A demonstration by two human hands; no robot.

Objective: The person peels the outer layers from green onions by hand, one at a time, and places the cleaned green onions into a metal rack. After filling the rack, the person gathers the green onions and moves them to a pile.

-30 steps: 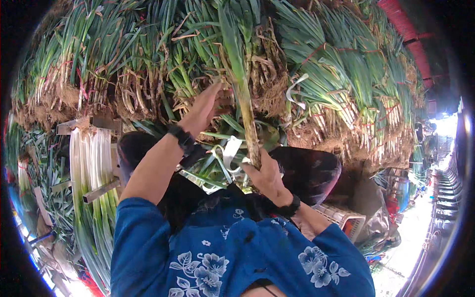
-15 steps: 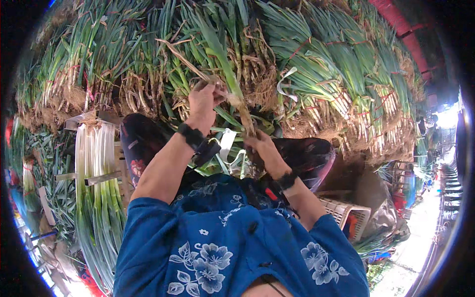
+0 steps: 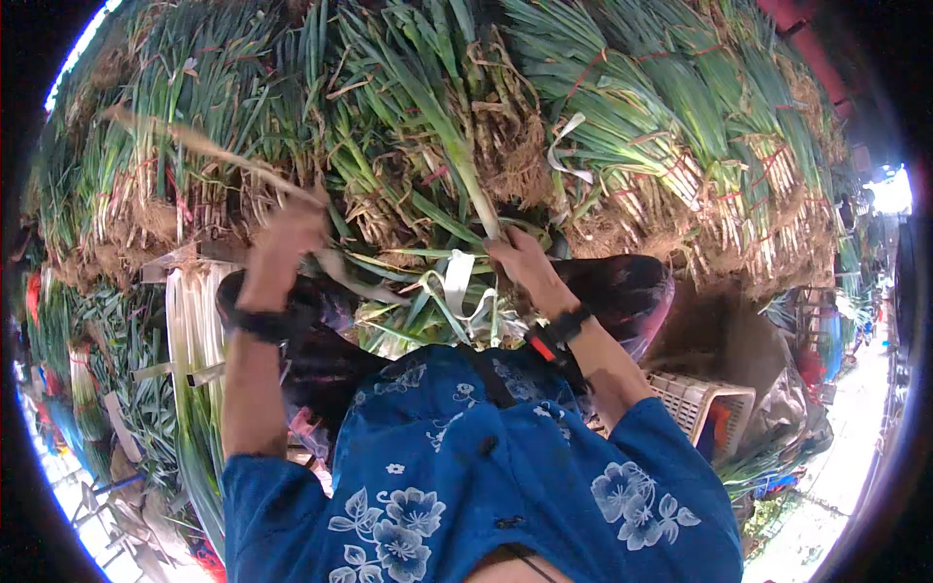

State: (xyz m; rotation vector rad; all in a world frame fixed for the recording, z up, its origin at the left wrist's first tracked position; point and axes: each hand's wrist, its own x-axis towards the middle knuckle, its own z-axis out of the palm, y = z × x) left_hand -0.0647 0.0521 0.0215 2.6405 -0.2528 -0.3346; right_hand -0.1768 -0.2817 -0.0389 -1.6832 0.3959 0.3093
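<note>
My right hand (image 3: 525, 264) grips a large green onion (image 3: 478, 199) near its root end. The stalk slants up and away to the left, pale and smooth just above my fingers, with long green leaves beyond. Smeared by motion, my left hand (image 3: 290, 233) is off to the left, over my knee. From it trails a dry brown outer leaf (image 3: 228, 158), one end pointing to the far left and a paler strip hanging on the right. Between my knees lie loose green leaves and a white strip (image 3: 458, 282).
Unpeeled bundles of green onions (image 3: 622, 146), roots toward me, are heaped across the far side. Cleaned white-stemmed onions (image 3: 194, 316) rest on a metal rack at left. A cream plastic basket (image 3: 724, 398) stands by my right side.
My left hand has swung left, pulling the dry leaf away from the stalk. The stalk's lower part, brown before, now shows pale. My right hand has stayed nearly in place.
</note>
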